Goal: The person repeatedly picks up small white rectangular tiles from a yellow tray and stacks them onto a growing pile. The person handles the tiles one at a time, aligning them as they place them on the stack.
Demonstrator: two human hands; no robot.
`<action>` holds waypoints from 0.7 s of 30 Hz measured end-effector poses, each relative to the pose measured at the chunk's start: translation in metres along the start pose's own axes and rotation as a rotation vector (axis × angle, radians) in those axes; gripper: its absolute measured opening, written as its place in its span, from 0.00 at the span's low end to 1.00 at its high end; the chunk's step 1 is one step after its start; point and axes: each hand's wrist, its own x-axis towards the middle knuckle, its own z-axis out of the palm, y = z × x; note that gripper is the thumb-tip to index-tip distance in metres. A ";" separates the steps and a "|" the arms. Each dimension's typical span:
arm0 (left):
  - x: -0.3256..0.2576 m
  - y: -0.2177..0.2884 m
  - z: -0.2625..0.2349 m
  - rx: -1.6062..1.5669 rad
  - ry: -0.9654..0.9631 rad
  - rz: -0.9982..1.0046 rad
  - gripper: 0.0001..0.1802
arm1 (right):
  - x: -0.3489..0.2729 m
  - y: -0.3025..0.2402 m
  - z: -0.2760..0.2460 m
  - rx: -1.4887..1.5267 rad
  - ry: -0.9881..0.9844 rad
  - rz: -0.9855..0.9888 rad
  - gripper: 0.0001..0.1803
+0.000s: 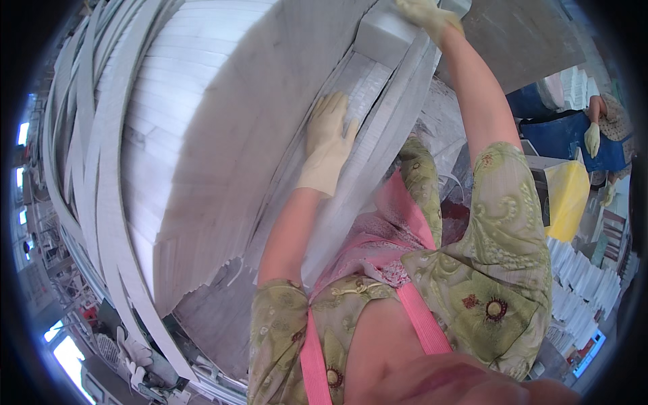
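My left hand [329, 142], in a pale glove, lies flat with fingers spread on a tall stack of white paper sheets [202, 128], pressing its sloping side. My right hand [427, 15], also gloved, reaches up to the top of the picture and closes over the edge of a thick white bundle of sheets [385, 34] resting on the stack. Both bare forearms rise from the lower middle, out of green patterned sleeves and a pink apron.
Long white paper strips [88, 169] curve along the left. Another person in a blue apron with a gloved hand [592, 138] stands at the right beside a yellow sheet [567, 196]. Stacks of white sheets [580, 277] lie at lower right.
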 end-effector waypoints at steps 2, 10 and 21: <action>0.007 0.000 -0.004 -0.001 0.035 0.038 0.29 | -0.009 0.017 -0.018 0.165 0.128 0.095 0.40; 0.007 -0.008 0.003 0.007 -0.021 0.042 0.29 | -0.028 0.055 0.030 0.951 0.050 0.492 0.47; 0.007 -0.008 0.006 0.114 0.103 0.223 0.26 | -0.306 0.065 -0.087 0.614 0.026 0.137 0.37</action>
